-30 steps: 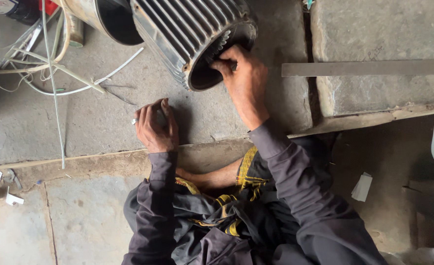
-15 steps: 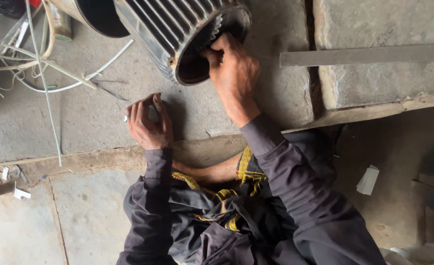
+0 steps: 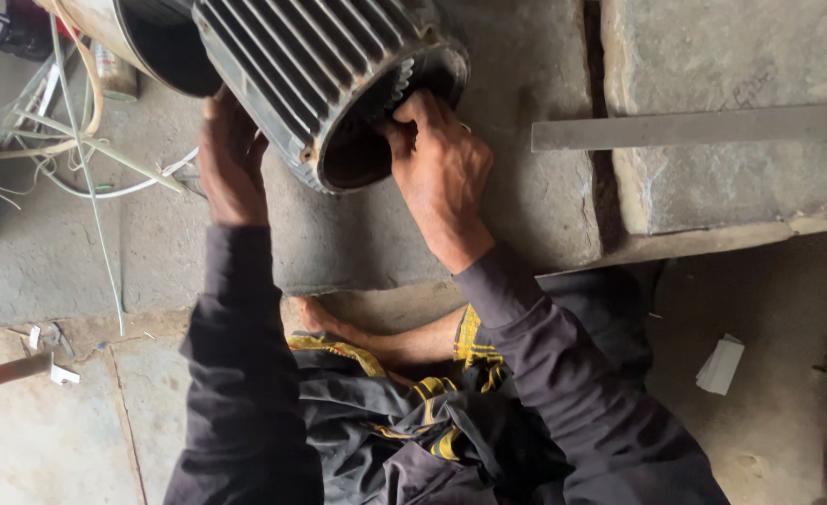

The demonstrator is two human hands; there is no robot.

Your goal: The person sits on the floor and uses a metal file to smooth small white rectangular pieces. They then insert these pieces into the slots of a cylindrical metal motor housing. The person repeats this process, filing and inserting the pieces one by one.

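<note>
A seated person steadies a ribbed grey motor housing (image 3: 311, 75) lying on its side on the concrete floor (image 3: 526, 206), the left hand (image 3: 231, 159) pressed flat against its fins while the right hand (image 3: 442, 168) curls its fingers around the open rim.

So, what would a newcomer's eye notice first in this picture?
First, the big dark ribbed metal motor housing lying on the concrete floor at top centre. The right hand grips its open round end, and the left hand presses its ribbed side. Loose white wires sprawl at the left.
</note>
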